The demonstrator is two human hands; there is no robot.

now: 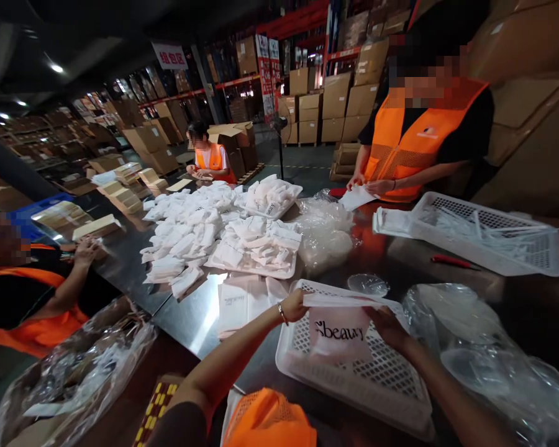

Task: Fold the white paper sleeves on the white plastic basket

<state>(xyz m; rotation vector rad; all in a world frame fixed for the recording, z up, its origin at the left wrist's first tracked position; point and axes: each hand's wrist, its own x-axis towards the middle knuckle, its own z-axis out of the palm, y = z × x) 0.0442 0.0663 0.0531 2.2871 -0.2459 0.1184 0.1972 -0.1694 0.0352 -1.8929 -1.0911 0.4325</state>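
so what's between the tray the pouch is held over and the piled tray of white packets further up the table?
Head view: flat white bags on bare metal table, between near tray and piled tray.

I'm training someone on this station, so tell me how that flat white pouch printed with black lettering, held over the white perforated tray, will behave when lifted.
The flat white pouch with black lettering probably feels light and floppy: it hangs thin between the left hand and right hand, which pinch its top edge. Its smooth, slightly glossy face suggests it may slip. Being soft, it likely won't break if dropped into the white perforated plastic tray.
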